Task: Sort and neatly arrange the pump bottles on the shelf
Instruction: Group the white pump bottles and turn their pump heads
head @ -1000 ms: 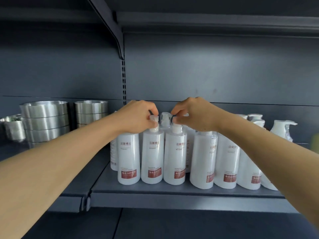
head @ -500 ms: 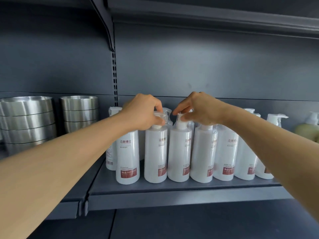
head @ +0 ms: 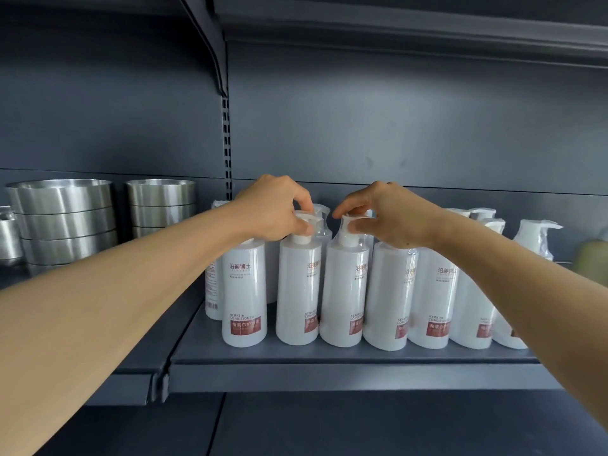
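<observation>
Several white pump bottles with red labels stand in a row on the dark grey shelf (head: 329, 360). My left hand (head: 273, 209) pinches the pump head of the second front bottle (head: 297, 291). My right hand (head: 388, 215) pinches the pump head of the third front bottle (head: 343, 291). Both bottles stand upright on the shelf, their labels turned partly to the right. The leftmost front bottle (head: 243, 291) faces forward. More bottles stand behind, partly hidden by my hands.
Two stacks of steel bowls (head: 62, 222) (head: 161, 205) sit on the neighbouring shelf to the left. A greenish bottle (head: 592, 258) shows at the far right edge. A bracket and upper shelf hang overhead.
Both hands keep their pinch on the two pump heads. The two held bottles have turned, their labels now facing more to the right. The camera view shifted slightly.
</observation>
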`<state>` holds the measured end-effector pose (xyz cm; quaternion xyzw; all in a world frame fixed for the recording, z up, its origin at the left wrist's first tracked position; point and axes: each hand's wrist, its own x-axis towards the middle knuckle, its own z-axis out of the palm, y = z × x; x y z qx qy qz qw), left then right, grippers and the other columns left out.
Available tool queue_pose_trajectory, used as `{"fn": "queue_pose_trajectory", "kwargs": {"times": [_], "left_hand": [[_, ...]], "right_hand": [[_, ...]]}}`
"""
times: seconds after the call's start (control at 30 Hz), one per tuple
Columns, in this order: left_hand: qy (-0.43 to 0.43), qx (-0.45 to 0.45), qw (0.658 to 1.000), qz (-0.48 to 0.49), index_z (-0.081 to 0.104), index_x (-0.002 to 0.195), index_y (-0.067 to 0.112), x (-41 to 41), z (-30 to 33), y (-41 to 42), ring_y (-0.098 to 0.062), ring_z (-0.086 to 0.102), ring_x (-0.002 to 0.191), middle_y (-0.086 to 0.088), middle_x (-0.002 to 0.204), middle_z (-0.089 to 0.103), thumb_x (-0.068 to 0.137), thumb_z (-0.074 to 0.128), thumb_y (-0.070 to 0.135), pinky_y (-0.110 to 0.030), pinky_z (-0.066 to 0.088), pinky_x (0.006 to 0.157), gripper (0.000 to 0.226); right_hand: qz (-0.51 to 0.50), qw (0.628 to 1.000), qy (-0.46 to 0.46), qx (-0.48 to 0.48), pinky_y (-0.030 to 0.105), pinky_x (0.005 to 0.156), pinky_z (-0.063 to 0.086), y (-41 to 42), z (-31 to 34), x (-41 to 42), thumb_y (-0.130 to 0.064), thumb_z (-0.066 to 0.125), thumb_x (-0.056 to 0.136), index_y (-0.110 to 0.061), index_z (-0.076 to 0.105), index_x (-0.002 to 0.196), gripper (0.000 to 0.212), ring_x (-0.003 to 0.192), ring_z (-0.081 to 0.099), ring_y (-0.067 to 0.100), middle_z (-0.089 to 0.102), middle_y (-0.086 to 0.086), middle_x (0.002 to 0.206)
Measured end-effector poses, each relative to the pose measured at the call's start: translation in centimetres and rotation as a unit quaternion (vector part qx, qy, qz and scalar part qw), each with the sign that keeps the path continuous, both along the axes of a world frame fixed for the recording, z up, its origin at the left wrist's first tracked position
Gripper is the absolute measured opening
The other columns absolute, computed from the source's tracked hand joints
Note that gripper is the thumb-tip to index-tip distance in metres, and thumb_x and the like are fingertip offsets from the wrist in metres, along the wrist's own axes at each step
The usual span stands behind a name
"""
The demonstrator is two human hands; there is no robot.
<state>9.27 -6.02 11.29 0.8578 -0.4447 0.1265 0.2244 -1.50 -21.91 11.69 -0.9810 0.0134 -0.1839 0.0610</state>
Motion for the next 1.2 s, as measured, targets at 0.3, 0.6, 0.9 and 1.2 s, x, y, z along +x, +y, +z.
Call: {"fn": "queue_pose_trajectory", "kwargs": {"times": [0.3, 0.6, 0.9, 1.2], "left_hand": [[0.057, 0.076, 0.992, -0.087, 0.066, 0.09, 0.034, 0.7, 0.9, 0.8, -0.019, 0.064, 0.096, 0.0, 0.094, 0.072, 0.081, 0.069, 0.014, -0.034, 0.046, 0.091, 0.022], [0.022, 0.055, 0.998, -0.022, 0.066, 0.104, 0.026, -0.4, 1.5, 1.2, -0.008, 0.062, 0.089, 0.009, 0.087, 0.072, 0.071, 0.073, 0.053, -0.023, 0.045, 0.075, 0.043], [0.022, 0.02, 0.999, -0.025, 0.075, 0.091, 0.021, -0.1, 1.2, 0.5, -0.002, 0.06, 0.077, 0.006, 0.084, 0.074, 0.079, 0.071, 0.042, -0.004, 0.037, 0.057, 0.024], [0.025, -0.006, 1.0, -0.007, 0.068, 0.095, 0.019, 0.2, 1.4, 1.8, -0.018, 0.057, 0.089, 0.002, 0.099, 0.07, 0.094, 0.046, 0.039, -0.026, 0.042, 0.077, 0.029]], "right_hand": [[0.003, 1.0, 0.002, 0.001, 0.021, 0.091, 0.041, 0.0, 0.1, 0.0, -0.015, 0.059, 0.091, -0.021, 0.068, 0.115, 0.027, 0.11, 0.059, 0.017, 0.067, -0.001, 0.115], [0.003, 1.0, 0.01, -0.007, 0.018, 0.087, 0.036, 0.1, 0.3, -0.2, -0.015, 0.058, 0.091, -0.022, 0.067, 0.117, 0.028, 0.11, 0.058, 0.014, 0.066, -0.004, 0.117], [0.008, 1.0, -0.002, 0.003, 0.018, 0.088, 0.038, -0.1, 0.2, 0.0, -0.014, 0.06, 0.09, -0.022, 0.068, 0.114, 0.026, 0.106, 0.059, 0.01, 0.067, -0.004, 0.115], [0.009, 0.999, -0.024, 0.029, 0.018, 0.086, 0.04, 0.3, 1.0, -0.5, -0.016, 0.05, 0.095, -0.022, 0.062, 0.121, 0.029, 0.109, 0.057, 0.017, 0.066, -0.006, 0.118]]}}
